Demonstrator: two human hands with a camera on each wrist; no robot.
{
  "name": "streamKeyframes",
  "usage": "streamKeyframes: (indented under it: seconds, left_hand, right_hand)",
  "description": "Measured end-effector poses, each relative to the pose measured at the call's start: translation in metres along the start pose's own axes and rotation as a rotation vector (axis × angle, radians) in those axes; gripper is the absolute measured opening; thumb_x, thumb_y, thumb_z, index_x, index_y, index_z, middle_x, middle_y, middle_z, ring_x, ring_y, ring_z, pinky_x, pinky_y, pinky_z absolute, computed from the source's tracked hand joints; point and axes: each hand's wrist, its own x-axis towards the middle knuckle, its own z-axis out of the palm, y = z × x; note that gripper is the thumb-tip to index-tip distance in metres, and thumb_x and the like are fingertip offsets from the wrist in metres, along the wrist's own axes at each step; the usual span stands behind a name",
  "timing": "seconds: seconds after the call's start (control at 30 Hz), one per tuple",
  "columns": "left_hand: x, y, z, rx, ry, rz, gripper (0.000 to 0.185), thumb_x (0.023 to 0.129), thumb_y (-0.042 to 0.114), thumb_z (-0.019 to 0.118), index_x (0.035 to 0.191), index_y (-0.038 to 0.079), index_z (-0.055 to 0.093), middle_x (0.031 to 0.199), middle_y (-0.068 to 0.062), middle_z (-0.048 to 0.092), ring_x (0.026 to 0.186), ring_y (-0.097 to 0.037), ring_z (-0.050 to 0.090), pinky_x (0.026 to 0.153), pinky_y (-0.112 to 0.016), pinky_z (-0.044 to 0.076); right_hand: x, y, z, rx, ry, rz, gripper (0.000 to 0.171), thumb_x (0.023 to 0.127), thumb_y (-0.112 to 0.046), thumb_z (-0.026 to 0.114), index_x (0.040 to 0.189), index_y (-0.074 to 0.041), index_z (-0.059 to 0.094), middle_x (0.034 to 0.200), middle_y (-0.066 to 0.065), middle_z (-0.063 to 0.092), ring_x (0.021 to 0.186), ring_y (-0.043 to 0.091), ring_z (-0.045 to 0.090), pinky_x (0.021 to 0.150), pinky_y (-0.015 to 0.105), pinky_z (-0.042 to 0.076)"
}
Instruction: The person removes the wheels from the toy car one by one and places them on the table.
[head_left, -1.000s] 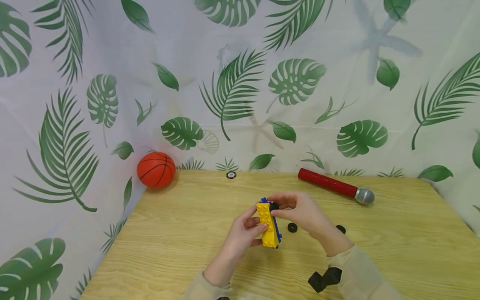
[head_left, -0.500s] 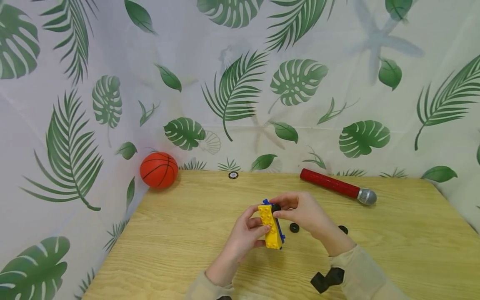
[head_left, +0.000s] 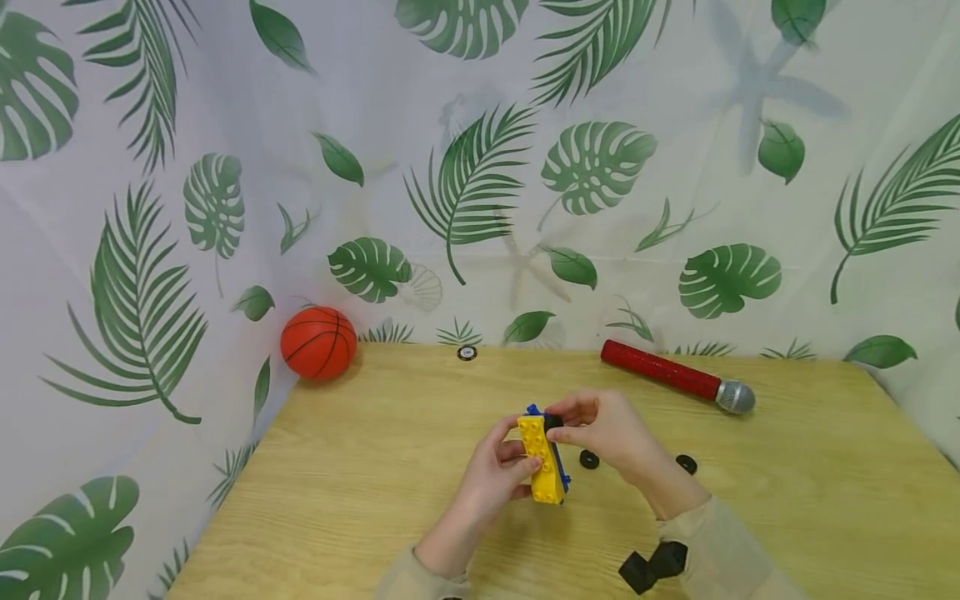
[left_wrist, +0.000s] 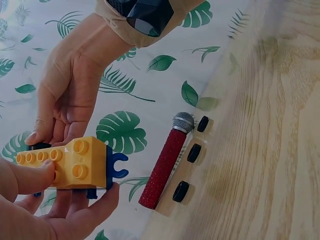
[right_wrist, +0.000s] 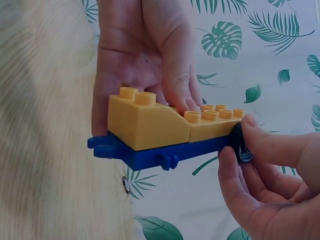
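Both hands meet above the middle of the wooden worktop (head_left: 360,500), holding a toy block car between them, lifted off the surface. Left hand (head_left: 498,467) comes in from lower left, forearm angled up and right, palm cupping the yellow block body (head_left: 542,458); thumb lies across the studded top, fingers wrap behind and under, so it grips the block. In the right wrist view the yellow block (right_wrist: 165,125) sits on a blue chassis (right_wrist: 165,155), with the left hand's fingers (right_wrist: 175,85) pressed over the studs. Right hand (head_left: 603,429) reaches in from lower right, wrist bent, thumb and forefinger curled and pinching a small black wheel (head_left: 552,422) against the far end of the blue chassis (head_left: 558,467); the wheel (right_wrist: 239,145) is touching the chassis end, whether seated on an axle cannot be told. Left wrist view shows the same grip: yellow block (left_wrist: 70,162) held on its long axis, right hand (left_wrist: 65,105) above it with fingertips at the wheel end. Loose black wheels lie on the worktop just right of the hands, one (head_left: 588,459) near, one (head_left: 686,464) further out. Red microphone (head_left: 675,379) lies at the back right, well apart. Orange ball (head_left: 318,342) sits off the back left corner against the leaf-print cloth (head_left: 187,200). Black strap (head_left: 652,565) on the right sleeve.
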Motion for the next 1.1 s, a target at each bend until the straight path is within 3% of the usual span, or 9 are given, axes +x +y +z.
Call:
streamKeyframes:
  seconds: [0.43, 0.57, 0.67, 0.87, 1.1]
  left_hand:
    - [0.0, 0.001, 0.003, 0.008, 0.04, 0.017, 0.05, 0.095, -0.003, 0.06, 0.141, 0.014, 0.049, 0.11, -0.015, 0.067, 0.093, -0.019, 0.067, 0.076, -0.043, 0.061]
    - [0.001, 0.002, 0.005, 0.028, 0.079, 0.033, 0.05, 0.094, -0.002, 0.063, 0.138, 0.015, 0.048, 0.109, -0.016, 0.068, 0.09, -0.018, 0.066, 0.076, -0.042, 0.061]
    - [0.001, 0.003, 0.005, 0.043, 0.089, 0.044, 0.048, 0.093, -0.002, 0.064, 0.135, 0.015, 0.048, 0.108, -0.016, 0.069, 0.089, -0.017, 0.067, 0.076, -0.042, 0.062]
    - [0.003, 0.004, 0.004, 0.024, 0.069, 0.046, 0.043, 0.094, -0.002, 0.063, 0.132, 0.014, 0.05, 0.106, -0.015, 0.07, 0.09, -0.019, 0.068, 0.076, -0.044, 0.061]
    - [0.004, 0.004, 0.002, -0.035, 0.069, 0.037, 0.047, 0.093, -0.005, 0.062, 0.134, 0.014, 0.05, 0.107, -0.015, 0.069, 0.09, -0.019, 0.068, 0.077, -0.044, 0.061]
  right_hand:
    - [-0.001, -0.002, 0.002, -0.027, 0.063, 0.027, 0.021, 0.085, -0.004, 0.076, 0.105, -0.001, 0.074, 0.102, 0.01, 0.072, 0.089, 0.018, 0.064, 0.087, 0.037, 0.058]
    - [0.0, 0.001, 0.003, -0.155, 0.148, -0.02, 0.015, 0.082, -0.008, 0.08, 0.095, -0.004, 0.075, 0.093, 0.007, 0.073, 0.083, 0.018, 0.064, 0.076, 0.031, 0.059]
    - [0.001, 0.005, 0.003, -0.187, 0.185, -0.036, 0.015, 0.081, -0.011, 0.082, 0.093, -0.006, 0.075, 0.092, 0.007, 0.073, 0.084, 0.019, 0.066, 0.075, 0.031, 0.06]
    - [-0.002, 0.007, -0.001, -0.048, 0.152, -0.012, 0.024, 0.085, -0.016, 0.078, 0.105, -0.004, 0.074, 0.106, 0.011, 0.074, 0.096, 0.021, 0.068, 0.084, 0.033, 0.059]
    - [-0.004, 0.011, -0.013, -0.006, 0.118, 0.017, 0.036, 0.09, -0.019, 0.074, 0.122, -0.004, 0.068, 0.115, 0.014, 0.072, 0.097, 0.021, 0.071, 0.09, 0.039, 0.058]
